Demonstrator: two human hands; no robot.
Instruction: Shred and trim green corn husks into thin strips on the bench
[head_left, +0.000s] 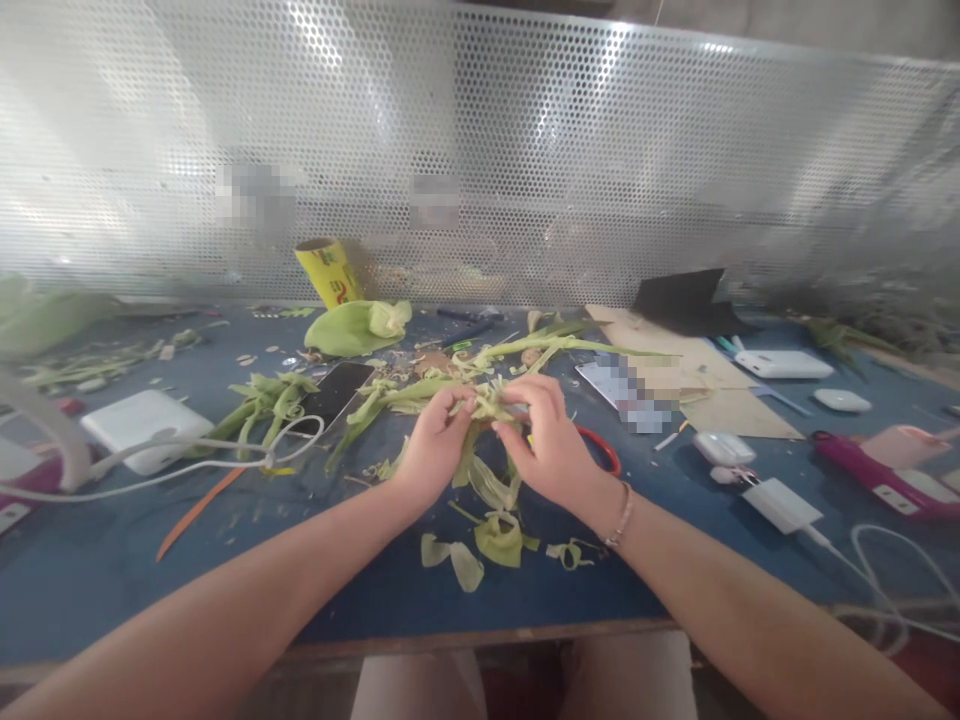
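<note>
Near the middle of the blue table (360, 600), my left hand (435, 445) and my right hand (551, 440) pinch a pale green plant piece (491, 402) between them. Its frayed top shows between my fingertips. Below it hang leafy strips (491, 485). A yellowish green leaf piece (499, 540) and two small pale leaf pieces (454, 562) lie on the table in front of my hands. Behind my fingers stretches a long green stalk (540, 343). Red scissor-like handles (604, 450) show partly beside my right hand.
A yellow tube (328, 272) and a green husk-like bundle (356, 328) stand at the back. Left are a dark phone (341, 390), a white box (146, 428) and cables. Right are another phone (611, 385), brown paper (731, 415), an earbud case (724, 447) and a charger (780, 505).
</note>
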